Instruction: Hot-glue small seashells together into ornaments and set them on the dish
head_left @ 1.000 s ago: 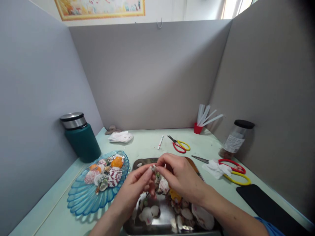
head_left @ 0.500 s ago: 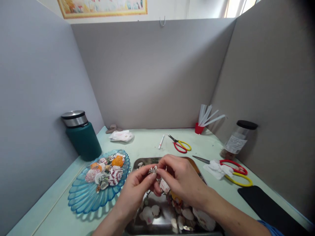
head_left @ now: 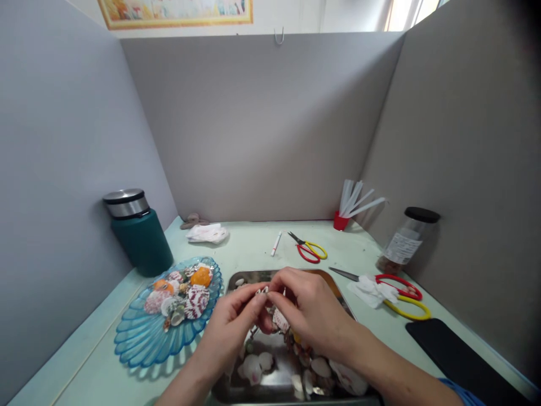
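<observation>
I have both hands meeting over the far half of the metal tray, and what matters to me is the short line between their fingertips. A small pale piece sits on that line, above the tray and a little left of its middle. The left hand pinches it between thumb and forefinger from the left; the right hand meets it from the right, thumb and forefinger almost together on it. Neither hand is nearer, as I judge it: both sets of fingertips touch the piece. They cover so much of it that I can't tell which way its long axis runs.

Just below the hands, I make out a speckled shell partly hidden behind the right fingers; white shells lie in the tray's near left part. Left of the tray, a blue dish holds more shells. Beyond the tray, small scissors lie on the desk.
</observation>
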### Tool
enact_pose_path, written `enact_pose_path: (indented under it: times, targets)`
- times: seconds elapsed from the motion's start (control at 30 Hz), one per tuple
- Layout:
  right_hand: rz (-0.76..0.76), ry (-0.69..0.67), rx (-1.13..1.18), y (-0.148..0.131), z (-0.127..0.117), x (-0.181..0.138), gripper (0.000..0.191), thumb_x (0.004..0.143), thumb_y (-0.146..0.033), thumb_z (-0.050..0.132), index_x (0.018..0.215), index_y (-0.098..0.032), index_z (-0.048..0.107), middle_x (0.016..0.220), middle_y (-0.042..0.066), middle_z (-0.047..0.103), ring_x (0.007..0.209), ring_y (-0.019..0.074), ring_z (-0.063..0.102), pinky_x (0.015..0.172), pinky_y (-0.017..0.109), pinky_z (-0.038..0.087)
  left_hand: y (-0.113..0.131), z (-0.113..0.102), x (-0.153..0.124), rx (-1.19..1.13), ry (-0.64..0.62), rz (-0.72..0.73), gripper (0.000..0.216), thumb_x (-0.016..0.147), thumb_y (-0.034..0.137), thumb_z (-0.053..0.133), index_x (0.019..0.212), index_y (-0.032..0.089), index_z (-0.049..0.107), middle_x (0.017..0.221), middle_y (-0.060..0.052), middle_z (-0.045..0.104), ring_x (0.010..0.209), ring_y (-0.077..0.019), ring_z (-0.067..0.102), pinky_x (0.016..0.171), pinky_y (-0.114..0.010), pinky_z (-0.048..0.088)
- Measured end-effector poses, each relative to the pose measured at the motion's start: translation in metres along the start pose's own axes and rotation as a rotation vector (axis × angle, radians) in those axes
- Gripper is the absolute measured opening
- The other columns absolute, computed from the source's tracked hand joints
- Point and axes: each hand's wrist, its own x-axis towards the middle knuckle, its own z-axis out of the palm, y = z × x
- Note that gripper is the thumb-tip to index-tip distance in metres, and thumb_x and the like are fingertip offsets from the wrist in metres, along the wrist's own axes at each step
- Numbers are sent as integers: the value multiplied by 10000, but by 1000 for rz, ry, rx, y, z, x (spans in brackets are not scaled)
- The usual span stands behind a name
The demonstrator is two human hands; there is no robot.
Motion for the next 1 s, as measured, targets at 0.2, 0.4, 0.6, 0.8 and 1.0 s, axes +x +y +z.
enact_pose_path:
  times: [0.2, 0.4, 0.6, 0.8, 1.0]
  targets:
    - [-3, -27, -15, 2, -2, 2, 91, 850, -170, 543, 766, -178, 576, 724, -6, 611, 672, 119, 543, 618, 230, 372, 0, -1, 2, 13, 19, -23, 327, 860, 343, 531, 1049, 104, 651, 549, -16, 633, 545, -150, 561, 569, -247, 430]
    - [13, -35, -17, 2, 2, 1, 98, 844, -163, 542, 755, -181, 578, 706, -13, 611, 659, 114, 544, 612, 226, 372, -4, -2, 2, 27, -13, 5, 312, 872, 343, 514, 1034, 116, 656, 537, -7, 613, 540, -148, 555, 572, -248, 425]
    - [14, -11, -6, 1, 0, 2, 101, 846, -161, 538, 754, -181, 575, 701, -15, 599, 647, 110, 527, 586, 221, 355, -1, -3, 2, 69, -20, 14, 348, 868, 329, 522, 1125, 115, 617, 588, -15, 632, 581, -148, 558, 597, -255, 438]
    - [-4, 9, -17, 2, -2, 2, 88, 835, -150, 548, 755, -176, 576, 709, -16, 599, 647, 108, 522, 589, 226, 351, 0, -3, 0, -24, -9, -42, 423, 821, 351, 579, 1178, 123, 583, 621, -17, 638, 589, -153, 566, 574, -263, 457]
    - [-5, 15, -14, 2, -3, 2, 66, 819, -154, 577, 759, -178, 591, 696, -21, 604, 622, 105, 516, 574, 229, 342, 1, 0, 2, -93, 71, -43, 302, 769, 344, 637, 1002, 156, 594, 617, 9, 630, 542, -133, 575, 536, -248, 454]
